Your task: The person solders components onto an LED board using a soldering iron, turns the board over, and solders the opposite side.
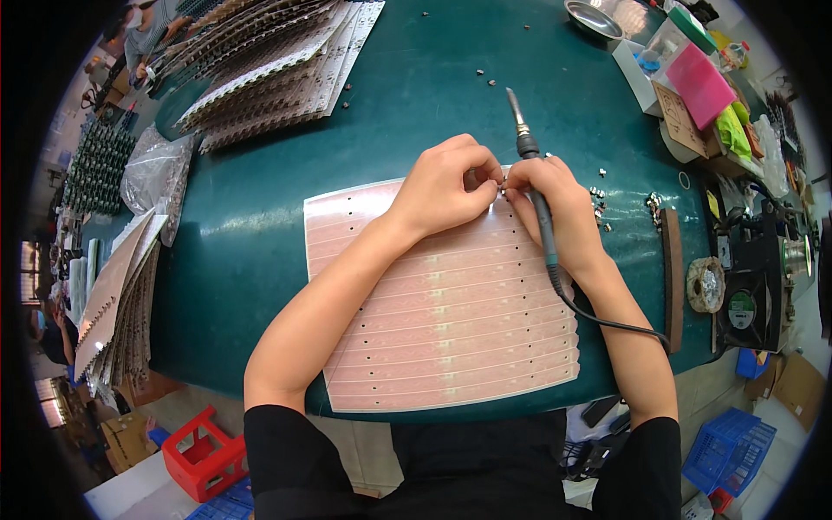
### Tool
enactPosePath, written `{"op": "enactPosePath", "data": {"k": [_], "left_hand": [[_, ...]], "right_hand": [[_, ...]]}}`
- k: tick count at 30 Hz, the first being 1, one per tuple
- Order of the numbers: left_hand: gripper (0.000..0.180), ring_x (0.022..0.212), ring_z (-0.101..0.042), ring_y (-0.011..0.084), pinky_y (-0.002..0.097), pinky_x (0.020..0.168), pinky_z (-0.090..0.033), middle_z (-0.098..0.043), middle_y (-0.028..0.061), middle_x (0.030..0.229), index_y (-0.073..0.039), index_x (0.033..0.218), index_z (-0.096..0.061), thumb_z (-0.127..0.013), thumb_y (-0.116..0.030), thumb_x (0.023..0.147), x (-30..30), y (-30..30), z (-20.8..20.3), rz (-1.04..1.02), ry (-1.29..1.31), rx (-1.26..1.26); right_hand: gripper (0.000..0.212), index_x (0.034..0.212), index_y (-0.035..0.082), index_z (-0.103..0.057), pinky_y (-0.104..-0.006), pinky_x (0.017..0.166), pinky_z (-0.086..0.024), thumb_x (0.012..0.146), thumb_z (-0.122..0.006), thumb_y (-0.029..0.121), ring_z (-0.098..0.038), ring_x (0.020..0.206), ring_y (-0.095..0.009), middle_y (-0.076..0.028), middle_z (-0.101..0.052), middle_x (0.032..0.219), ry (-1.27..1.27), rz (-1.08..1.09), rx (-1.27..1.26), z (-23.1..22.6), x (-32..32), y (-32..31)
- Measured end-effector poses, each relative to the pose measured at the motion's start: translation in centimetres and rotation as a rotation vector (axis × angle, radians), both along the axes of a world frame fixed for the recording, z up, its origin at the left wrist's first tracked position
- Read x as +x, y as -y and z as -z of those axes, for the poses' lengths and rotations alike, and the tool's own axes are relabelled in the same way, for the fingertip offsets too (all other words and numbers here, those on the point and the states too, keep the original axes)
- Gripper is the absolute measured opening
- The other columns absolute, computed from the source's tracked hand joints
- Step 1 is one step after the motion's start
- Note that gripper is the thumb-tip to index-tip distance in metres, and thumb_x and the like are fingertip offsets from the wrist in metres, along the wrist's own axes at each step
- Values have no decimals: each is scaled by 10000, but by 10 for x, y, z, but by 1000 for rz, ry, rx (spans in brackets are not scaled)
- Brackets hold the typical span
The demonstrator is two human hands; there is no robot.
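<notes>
A pale pink panel of circuit board strips [433, 325] lies on the green table in front of me, with rows of small dark holes. My left hand [451, 184] is closed in a pinch over its far edge. What those fingertips hold is too small to make out. My right hand [559, 208] grips a soldering iron [537, 186], whose metal tip points away from me and up off the panel. The thumb and forefinger of that hand meet close to the left fingertips. The iron's cord runs back over my right forearm.
Small metal parts [598, 204] lie scattered right of the panel. Stacked boards [269, 78] stand at the far left. A dark bar [672, 277], a round ashtray-like dish [705, 284] and a black fan unit [750, 299] line the right edge. A metal bowl [594, 19] sits far right.
</notes>
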State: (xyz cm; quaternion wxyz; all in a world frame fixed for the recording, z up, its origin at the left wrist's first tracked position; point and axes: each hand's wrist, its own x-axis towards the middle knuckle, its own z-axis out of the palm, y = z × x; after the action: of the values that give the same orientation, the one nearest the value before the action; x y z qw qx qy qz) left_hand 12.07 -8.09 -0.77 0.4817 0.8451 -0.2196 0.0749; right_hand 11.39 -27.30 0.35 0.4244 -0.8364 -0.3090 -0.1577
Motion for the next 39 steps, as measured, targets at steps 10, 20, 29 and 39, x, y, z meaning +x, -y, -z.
{"op": "enactPosePath", "data": {"k": [10,20,29,39], "left_hand": [[95,689,-586,151,289,612,-467,-602,50,828,-68,852,-694,-701,-140,791,-7,4,-10,16,-20,15],[76,735,-646,212,334,667,-523,-613,47,844,-65,835,-674,-691,-138,830,-13,13,-8,-5,27,135],[86,689,-581,154,276,622,-467,-596,55,813,-44,873,-703,-681,-108,820,-6,5,-3,21,15,51],[107,718,-602,191,309,647,-483,-607,77,816,-44,865,-701,-659,-117,799,-7,4,-4,19,-7,27]], "right_hand": [[174,953,40,-551,-335,676,-497,836,-663,-24,-622,745,-232,-88,-646,831,-22,182,20,-20,5,42],[277,967,50,-537,-398,766,-477,758,-685,-53,-590,856,-305,-102,-626,867,17,112,-188,-3,22,50],[279,1019,73,-535,-387,701,-498,789,-657,-27,-622,786,-289,-110,-607,839,-30,98,23,-8,7,35],[282,1015,58,-547,-358,720,-500,789,-662,-66,-613,809,-273,-99,-612,845,-123,-63,53,-3,-17,10]]}}
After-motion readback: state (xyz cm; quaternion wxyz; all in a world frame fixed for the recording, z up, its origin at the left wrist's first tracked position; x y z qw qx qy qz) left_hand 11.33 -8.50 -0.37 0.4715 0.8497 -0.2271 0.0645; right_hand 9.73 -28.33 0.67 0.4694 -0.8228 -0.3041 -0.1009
